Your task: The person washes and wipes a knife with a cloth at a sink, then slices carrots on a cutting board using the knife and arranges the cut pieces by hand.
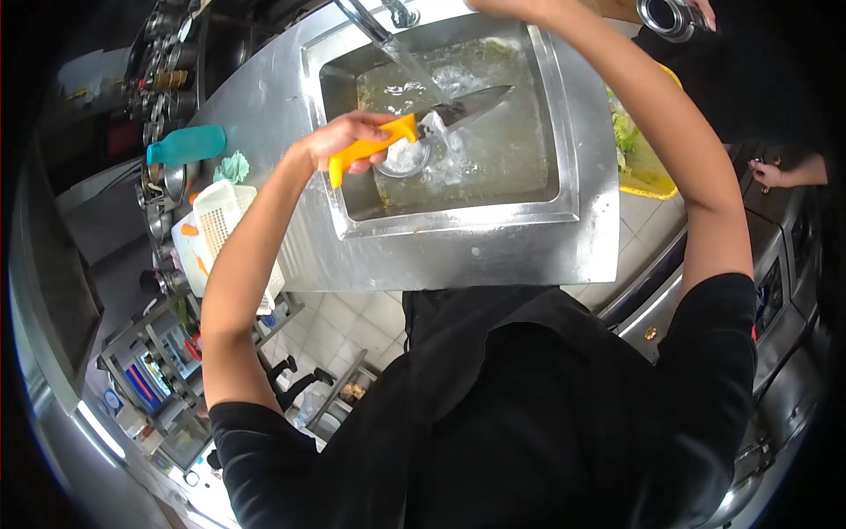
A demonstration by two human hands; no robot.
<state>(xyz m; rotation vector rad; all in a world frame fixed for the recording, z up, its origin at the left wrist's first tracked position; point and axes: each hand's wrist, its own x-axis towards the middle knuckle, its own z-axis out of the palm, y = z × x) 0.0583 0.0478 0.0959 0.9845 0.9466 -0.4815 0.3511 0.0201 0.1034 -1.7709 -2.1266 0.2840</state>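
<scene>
My left hand (352, 141) is closed around the yellow handle of a kitchen knife (397, 132). The knife's wide blade points right over the sink (568, 176), under water running from the faucet (366, 22). Beneath the knife, a small round strainer or bowl (405, 163) sits in the sink water, partly covered by my hand and the splash. My right hand (507, 7) reaches past the sink's far edge at the top of the view. Most of it is cut off by the frame, so its fingers and anything in them are hidden.
Left of the sink are a teal bottle (187, 145), a crumpled green cloth (232, 167) and a cream plastic basket (225, 220) beside orange pieces. On the right stands a yellow tub (648, 167) with leafy greens. Another person's hand (767, 173) and a metal pot (667, 18) are beyond it.
</scene>
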